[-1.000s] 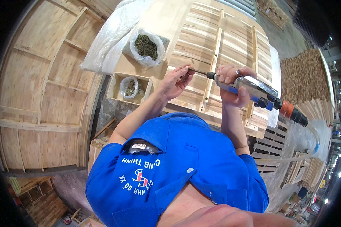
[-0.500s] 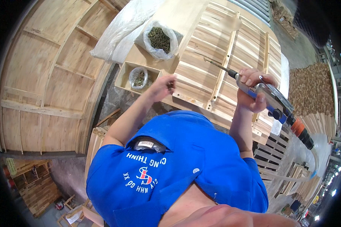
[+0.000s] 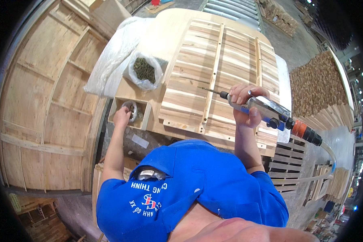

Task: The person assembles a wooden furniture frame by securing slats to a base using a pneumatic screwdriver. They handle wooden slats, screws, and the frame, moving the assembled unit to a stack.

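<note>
My right hand (image 3: 246,103) is wrapped round a pneumatic screwdriver (image 3: 270,107) with a long thin bit, held above a slatted wood panel (image 3: 181,99). The bit points left, over the panel near one of its two lengthwise battens (image 3: 213,76). At the left, my left hand (image 3: 122,116) reaches into a small plastic bag (image 3: 134,108) inside an open wooden box (image 3: 146,117). Its fingertips are down among small dark pieces of hardware, closed together; whatever they pinch is hidden.
A larger plastic bag (image 3: 159,76) full of screws stands behind the box. Clear plastic wrap (image 3: 113,56) lies at the far left of the table. An air hose (image 3: 331,155) trails from the screwdriver. Wood stacks (image 3: 322,84) and a pallet (image 3: 286,163) stand at right.
My left hand has moved left from beside the panel's edge into the small bag. The screwdriver, still in my right hand, has shifted slightly left and down in view.
</note>
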Available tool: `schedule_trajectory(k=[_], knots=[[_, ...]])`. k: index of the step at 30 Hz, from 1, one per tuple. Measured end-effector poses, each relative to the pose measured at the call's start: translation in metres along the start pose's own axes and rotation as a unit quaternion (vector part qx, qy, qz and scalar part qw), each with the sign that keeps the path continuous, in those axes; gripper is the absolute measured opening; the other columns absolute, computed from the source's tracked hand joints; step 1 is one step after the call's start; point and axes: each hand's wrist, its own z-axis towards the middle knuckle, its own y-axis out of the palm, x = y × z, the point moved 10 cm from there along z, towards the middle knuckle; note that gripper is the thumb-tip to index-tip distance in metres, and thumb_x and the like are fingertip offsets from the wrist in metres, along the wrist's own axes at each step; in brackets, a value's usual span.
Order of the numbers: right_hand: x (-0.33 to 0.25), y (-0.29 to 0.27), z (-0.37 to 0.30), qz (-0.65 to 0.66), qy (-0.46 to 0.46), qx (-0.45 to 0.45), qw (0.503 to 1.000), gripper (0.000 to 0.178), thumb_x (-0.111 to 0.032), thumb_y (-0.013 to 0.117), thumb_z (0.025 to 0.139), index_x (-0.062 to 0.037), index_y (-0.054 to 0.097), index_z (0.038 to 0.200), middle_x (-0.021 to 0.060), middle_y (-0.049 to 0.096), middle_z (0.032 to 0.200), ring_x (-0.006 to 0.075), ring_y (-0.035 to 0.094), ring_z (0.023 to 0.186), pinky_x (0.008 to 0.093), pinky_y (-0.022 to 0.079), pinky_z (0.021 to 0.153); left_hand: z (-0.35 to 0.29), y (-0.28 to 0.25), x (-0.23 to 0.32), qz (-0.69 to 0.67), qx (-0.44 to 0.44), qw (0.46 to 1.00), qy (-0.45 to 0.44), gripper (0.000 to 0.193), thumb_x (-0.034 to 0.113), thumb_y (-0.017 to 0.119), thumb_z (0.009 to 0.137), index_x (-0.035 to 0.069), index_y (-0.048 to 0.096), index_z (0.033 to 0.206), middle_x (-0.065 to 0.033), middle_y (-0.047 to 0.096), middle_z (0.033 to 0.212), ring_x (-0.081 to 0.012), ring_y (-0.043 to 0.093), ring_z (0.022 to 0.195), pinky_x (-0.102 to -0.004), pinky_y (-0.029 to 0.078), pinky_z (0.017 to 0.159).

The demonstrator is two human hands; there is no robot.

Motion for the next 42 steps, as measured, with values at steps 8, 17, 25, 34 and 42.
schedule_trajectory(k=[8,17,25,34,42], knots=[[-0.013,-0.055,0.01,-0.008,0.02,0.034,0.999,0.04,-0.031,0.058,0.078,-0.0061,0.045,0.106,0.0066,0.05,0.068,0.0182,0.049,0.066,0.0355,0.04,0.068,0.002,-0.012,0.012,-0.168,0.067,0.983,-0.032,0.017,0.022,0.065,0.075,0.007,0.061,0.082,-0.0122,0.065,0.083,-0.026,0.062,0.079,-0.0362,0.047,0.069],[-0.005,-0.098,0.017,0.006,0.018,0.054,0.998,0.044,-0.03,0.066,0.076,-0.0058,0.043,0.104,0.008,0.052,0.07,0.0204,0.052,0.067,0.0374,0.043,0.068,0.025,0.026,0.171,-0.579,-0.033,0.815,-0.001,0.015,0.011,0.062,0.081,0.002,0.061,0.092,-0.0045,0.063,0.08,-0.0028,0.048,0.058,-0.0177,0.035,0.048],[0.009,-0.108,0.037,-0.007,0.001,0.036,0.999,0.044,-0.033,0.065,0.078,-0.0049,0.044,0.104,0.0082,0.053,0.067,0.0199,0.052,0.064,0.0384,0.043,0.067,0.005,0.07,0.366,-0.778,-0.256,0.573,0.012,0.004,0.009,0.059,0.084,0.007,0.06,0.087,-0.0112,0.065,0.086,-0.0019,0.034,0.043,-0.0174,0.028,0.04],[0.054,-0.136,0.049,0.0,0.026,0.021,0.999,0.039,-0.031,0.058,0.079,-0.0055,0.045,0.106,0.0068,0.051,0.068,0.0191,0.051,0.067,0.0364,0.04,0.067,0.021,0.083,0.406,-0.766,-0.277,0.581,0.003,0.005,0.01,0.059,0.084,0.005,0.059,0.087,-0.0125,0.064,0.087,-0.0026,0.036,0.044,-0.0177,0.03,0.042],[0.092,-0.166,0.053,0.013,0.054,0.058,0.997,0.045,-0.032,0.065,0.078,-0.0054,0.042,0.105,0.0078,0.052,0.068,0.02,0.052,0.064,0.0382,0.042,0.067,0.039,0.111,0.426,-0.808,-0.35,0.461,-0.112,0.011,0.018,0.06,0.086,0.007,0.059,0.085,-0.0039,0.063,0.084,-0.003,0.035,0.044,-0.0184,0.027,0.044]])
